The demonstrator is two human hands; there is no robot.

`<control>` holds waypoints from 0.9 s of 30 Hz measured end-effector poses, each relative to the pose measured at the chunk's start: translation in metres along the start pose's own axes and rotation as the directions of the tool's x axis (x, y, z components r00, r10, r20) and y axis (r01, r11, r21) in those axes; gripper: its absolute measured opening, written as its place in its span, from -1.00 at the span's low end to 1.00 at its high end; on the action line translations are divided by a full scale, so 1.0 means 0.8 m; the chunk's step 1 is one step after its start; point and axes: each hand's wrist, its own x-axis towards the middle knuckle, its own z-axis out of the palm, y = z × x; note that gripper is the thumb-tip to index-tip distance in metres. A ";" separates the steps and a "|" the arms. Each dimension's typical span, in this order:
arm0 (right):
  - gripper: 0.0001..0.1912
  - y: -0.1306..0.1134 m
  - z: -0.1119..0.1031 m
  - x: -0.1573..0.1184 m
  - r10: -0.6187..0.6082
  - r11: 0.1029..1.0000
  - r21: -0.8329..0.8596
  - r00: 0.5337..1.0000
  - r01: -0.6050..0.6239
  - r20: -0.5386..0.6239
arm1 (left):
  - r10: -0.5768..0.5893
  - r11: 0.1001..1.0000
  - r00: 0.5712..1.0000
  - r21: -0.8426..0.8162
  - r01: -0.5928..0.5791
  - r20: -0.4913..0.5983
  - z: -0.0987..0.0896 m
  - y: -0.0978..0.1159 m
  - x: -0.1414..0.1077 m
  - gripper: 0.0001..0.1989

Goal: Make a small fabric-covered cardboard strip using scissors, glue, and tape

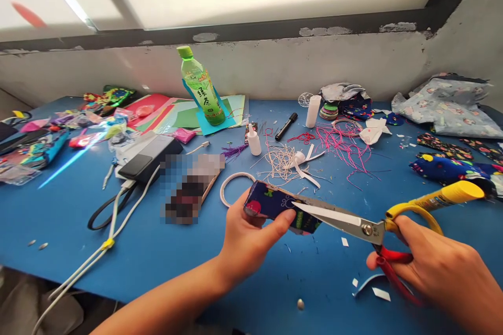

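Note:
My left hand [251,235] holds a small dark blue patterned piece of fabric [271,201] above the table, thumb on its near side. My right hand [428,267] grips scissors [353,224] with one yellow and one red handle. The blades point left and lie slightly apart at the fabric's right part, one in front of it and one along its upper edge. A white ring [226,188] rests on the table behind my left hand. Behind the scissors' handles a yellow glue stick [451,196] is visible.
On the blue table [157,267] stand a green tea bottle [202,89] and a small white bottle [254,141]. A power bank [151,157] with cables and a blurred phone [192,191] are left. Tangled pink cords [341,141], white cords [279,162] and fabric pieces lie behind and right.

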 end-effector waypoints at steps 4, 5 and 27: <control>-0.36 -0.007 -0.005 0.003 0.009 1.000 -0.031 0.999 -0.008 0.040 | -0.026 0.999 1.000 0.042 0.026 0.008 -0.001 0.000 -0.001 -0.82; -0.37 -0.006 -0.003 0.002 0.006 1.000 -0.022 0.999 -0.006 0.032 | -0.026 0.998 1.000 0.051 0.026 0.005 -0.001 0.000 -0.001 -0.82; -0.43 -0.005 0.014 -0.003 -0.050 0.997 0.046 0.990 0.056 -0.131 | -0.057 0.997 0.994 0.050 0.053 0.090 0.000 0.005 -0.002 -0.86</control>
